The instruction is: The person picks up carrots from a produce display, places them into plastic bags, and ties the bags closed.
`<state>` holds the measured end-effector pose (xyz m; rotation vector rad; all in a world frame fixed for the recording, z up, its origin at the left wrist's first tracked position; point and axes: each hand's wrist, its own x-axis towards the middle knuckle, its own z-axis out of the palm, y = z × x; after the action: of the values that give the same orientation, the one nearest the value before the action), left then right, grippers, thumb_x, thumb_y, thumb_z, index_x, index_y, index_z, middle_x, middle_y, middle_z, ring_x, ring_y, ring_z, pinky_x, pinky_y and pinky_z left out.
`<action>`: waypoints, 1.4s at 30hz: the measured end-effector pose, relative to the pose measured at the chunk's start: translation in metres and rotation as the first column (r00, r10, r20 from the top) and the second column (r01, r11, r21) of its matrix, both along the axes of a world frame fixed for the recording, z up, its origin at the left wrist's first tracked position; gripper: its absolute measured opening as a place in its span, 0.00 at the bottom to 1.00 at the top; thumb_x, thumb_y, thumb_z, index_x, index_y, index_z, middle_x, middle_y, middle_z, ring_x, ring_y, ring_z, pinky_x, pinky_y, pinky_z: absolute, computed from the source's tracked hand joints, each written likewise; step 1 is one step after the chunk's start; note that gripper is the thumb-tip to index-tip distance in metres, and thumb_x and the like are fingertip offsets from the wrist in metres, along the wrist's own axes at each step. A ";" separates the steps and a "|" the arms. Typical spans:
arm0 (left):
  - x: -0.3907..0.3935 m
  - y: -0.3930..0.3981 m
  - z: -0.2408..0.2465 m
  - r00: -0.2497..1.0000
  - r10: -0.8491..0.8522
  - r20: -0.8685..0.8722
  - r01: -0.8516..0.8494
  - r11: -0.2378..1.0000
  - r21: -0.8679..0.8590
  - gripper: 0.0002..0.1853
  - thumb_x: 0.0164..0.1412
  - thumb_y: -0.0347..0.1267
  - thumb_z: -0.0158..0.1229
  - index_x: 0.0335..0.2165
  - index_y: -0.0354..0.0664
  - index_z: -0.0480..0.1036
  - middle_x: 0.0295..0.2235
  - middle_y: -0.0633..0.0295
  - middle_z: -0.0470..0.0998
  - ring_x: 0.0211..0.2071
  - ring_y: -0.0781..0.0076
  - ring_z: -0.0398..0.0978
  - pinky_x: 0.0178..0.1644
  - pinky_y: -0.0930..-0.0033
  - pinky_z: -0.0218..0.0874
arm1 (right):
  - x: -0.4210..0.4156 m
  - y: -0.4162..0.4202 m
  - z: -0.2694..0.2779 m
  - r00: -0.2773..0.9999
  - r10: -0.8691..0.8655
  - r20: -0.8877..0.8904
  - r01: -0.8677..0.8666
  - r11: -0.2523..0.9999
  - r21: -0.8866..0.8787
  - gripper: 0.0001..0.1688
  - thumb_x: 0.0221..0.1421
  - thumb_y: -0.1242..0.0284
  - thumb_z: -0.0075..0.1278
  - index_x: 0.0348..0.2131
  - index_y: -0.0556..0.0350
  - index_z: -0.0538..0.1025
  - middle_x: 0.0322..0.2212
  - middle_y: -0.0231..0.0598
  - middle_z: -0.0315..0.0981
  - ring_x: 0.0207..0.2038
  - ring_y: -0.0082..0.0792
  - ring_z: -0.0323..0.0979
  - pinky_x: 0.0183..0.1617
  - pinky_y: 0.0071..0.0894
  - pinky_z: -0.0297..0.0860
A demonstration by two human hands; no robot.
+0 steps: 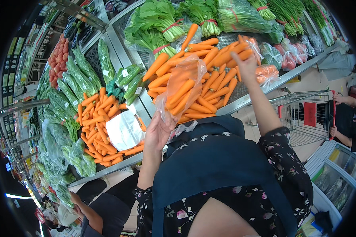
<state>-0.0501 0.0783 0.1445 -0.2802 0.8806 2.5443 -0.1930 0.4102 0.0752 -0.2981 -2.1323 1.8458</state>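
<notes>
My left hand [161,129] grips the open edge of a clear plastic bag [185,84], which lies over a heap of loose carrots [201,105] with several carrots in it or showing through it. Up and to the right, my right hand [244,63] is on several carrots [233,54], fingers around their near ends. Tied bags of carrots [267,74] sit just right of that hand. A second heap of carrots [98,130] lies to the left, with a stack of white plastic bags [126,130] on it.
Leafy greens [163,22] line the far side. Wrapped cucumbers [132,75] lie between the heaps. The metal display edge [237,103] runs close before me. A person holds a shopping cart [305,115] at right; at lower left, a person's hands [77,201] hold wrapped greens.
</notes>
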 end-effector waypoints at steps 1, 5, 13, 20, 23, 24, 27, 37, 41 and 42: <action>-0.001 0.000 -0.003 1.000 -0.003 -0.017 0.003 1.000 0.016 0.27 0.68 0.37 0.33 0.61 0.40 0.44 0.21 0.67 0.61 0.24 0.73 0.62 0.52 0.65 0.54 | 0.006 -0.007 0.030 0.997 -0.019 -0.075 0.009 0.991 -0.134 0.15 0.50 0.71 0.57 0.36 0.63 0.75 0.31 0.35 0.76 0.34 0.25 0.73 0.40 0.25 0.69; -0.001 0.004 -0.005 0.998 -0.023 -0.059 0.028 0.996 0.086 0.26 0.69 0.38 0.33 0.62 0.47 0.43 0.23 0.65 0.63 0.25 0.72 0.64 0.53 0.64 0.54 | 0.035 -0.045 0.076 0.993 0.077 -0.084 -0.108 0.873 -0.476 0.18 0.51 0.75 0.55 0.43 0.64 0.70 0.36 0.38 0.74 0.39 0.25 0.72 0.46 0.26 0.68; 0.004 0.003 -0.010 0.995 -0.060 -0.081 0.071 0.987 0.144 0.28 0.68 0.38 0.37 0.62 0.50 0.40 0.24 0.64 0.65 0.28 0.71 0.66 0.56 0.63 0.53 | 0.068 -0.126 0.026 0.903 0.298 0.311 -0.134 0.880 -0.455 0.19 0.50 0.76 0.56 0.43 0.65 0.73 0.34 0.38 0.75 0.36 0.25 0.73 0.40 0.25 0.70; 0.011 -0.008 -0.017 0.990 -0.079 -0.119 0.099 0.980 0.174 0.28 0.68 0.38 0.36 0.62 0.50 0.40 0.24 0.64 0.64 0.27 0.71 0.65 0.56 0.63 0.53 | 0.066 -0.095 0.012 0.896 0.330 0.297 -0.316 0.944 -0.095 0.14 0.53 0.68 0.55 0.34 0.61 0.74 0.25 0.35 0.75 0.28 0.20 0.71 0.33 0.22 0.68; 0.011 -0.012 -0.020 0.991 -0.072 -0.111 0.093 0.977 0.194 0.27 0.68 0.39 0.35 0.62 0.50 0.41 0.24 0.64 0.64 0.27 0.72 0.64 0.56 0.62 0.53 | 0.074 -0.116 0.075 0.896 0.442 0.047 -0.437 0.895 -0.087 0.10 0.53 0.70 0.54 0.34 0.57 0.73 0.30 0.29 0.72 0.33 0.21 0.70 0.37 0.23 0.66; 0.010 -0.012 -0.020 0.991 -0.075 -0.114 0.097 0.975 0.200 0.27 0.68 0.39 0.34 0.62 0.50 0.41 0.24 0.64 0.64 0.26 0.72 0.64 0.56 0.62 0.53 | 0.076 -0.126 0.081 0.873 0.485 -0.045 -0.487 0.867 -0.102 0.10 0.52 0.71 0.55 0.33 0.57 0.72 0.31 0.29 0.72 0.34 0.23 0.69 0.39 0.25 0.66; 0.011 -0.006 -0.009 0.999 -0.019 -0.045 0.028 0.981 0.192 0.26 0.69 0.39 0.30 0.62 0.47 0.41 0.22 0.65 0.62 0.25 0.73 0.62 0.52 0.63 0.54 | 0.079 -0.152 0.066 0.752 0.631 -0.191 -0.497 0.732 0.466 0.13 0.46 0.72 0.57 0.33 0.56 0.72 0.30 0.32 0.69 0.37 0.31 0.68 0.44 0.33 0.63; 0.026 -0.010 -0.011 0.998 0.051 0.038 -0.054 0.995 0.079 0.27 0.69 0.37 0.32 0.63 0.46 0.41 0.19 0.66 0.59 0.23 0.75 0.60 0.51 0.68 0.56 | 0.090 -0.165 -0.020 0.594 0.804 -0.018 -0.505 0.390 0.770 0.25 0.38 0.67 0.59 0.39 0.54 0.70 0.36 0.41 0.65 0.42 0.43 0.63 0.47 0.41 0.59; 0.025 -0.018 -0.019 1.000 0.025 -0.008 -0.024 0.992 0.124 0.27 0.69 0.35 0.33 0.62 0.44 0.42 0.18 0.68 0.58 0.21 0.77 0.58 0.51 0.68 0.56 | 0.069 -0.161 -0.007 0.851 0.524 0.040 -0.366 0.536 0.760 0.29 0.37 0.64 0.60 0.40 0.55 0.69 0.38 0.41 0.64 0.44 0.42 0.62 0.49 0.42 0.58; 0.025 -0.018 -0.022 1.000 0.002 -0.025 0.001 0.993 0.121 0.26 0.68 0.34 0.33 0.62 0.44 0.42 0.18 0.68 0.58 0.20 0.78 0.58 0.51 0.68 0.56 | 0.059 -0.160 -0.019 0.896 0.438 0.069 -0.318 0.525 0.790 0.29 0.38 0.63 0.60 0.40 0.55 0.69 0.37 0.41 0.65 0.44 0.42 0.63 0.49 0.43 0.58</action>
<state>-0.0253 0.0605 0.1226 -0.2117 0.7318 2.5940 -0.1338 0.2506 0.0561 0.5411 -2.7947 0.8204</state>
